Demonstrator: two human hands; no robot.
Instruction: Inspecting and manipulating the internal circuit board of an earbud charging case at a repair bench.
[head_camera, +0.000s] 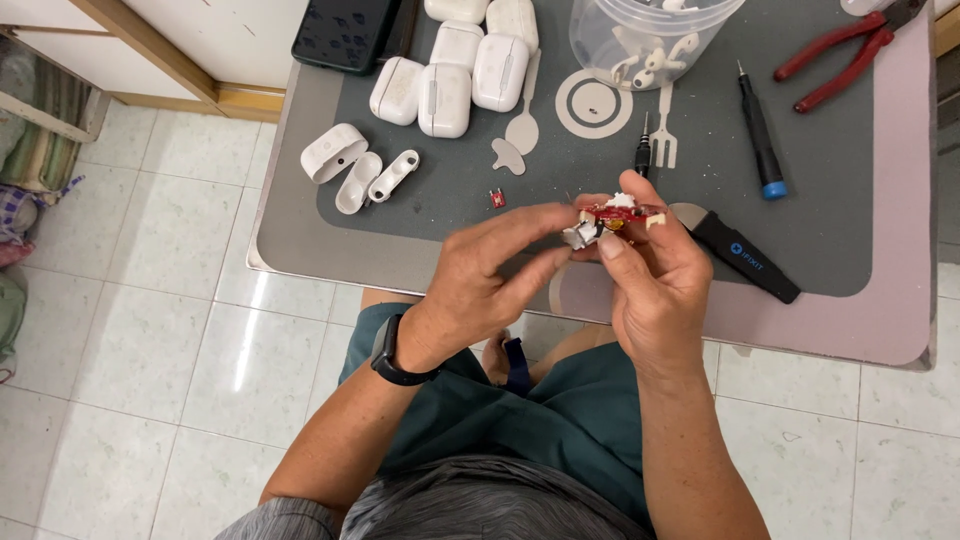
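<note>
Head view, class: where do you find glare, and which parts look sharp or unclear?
Head view: window glare streaks the floor tiles; the left hand and right hand are sharp, while the small red part between their fingertips is too small for detail; the grey mat is evenly lit.

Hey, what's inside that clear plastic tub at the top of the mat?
The clear tub holds loose white earbuds, stems pointing various ways. Its upper part is cut off by the frame edge, so the full contents can't be seen.
</note>
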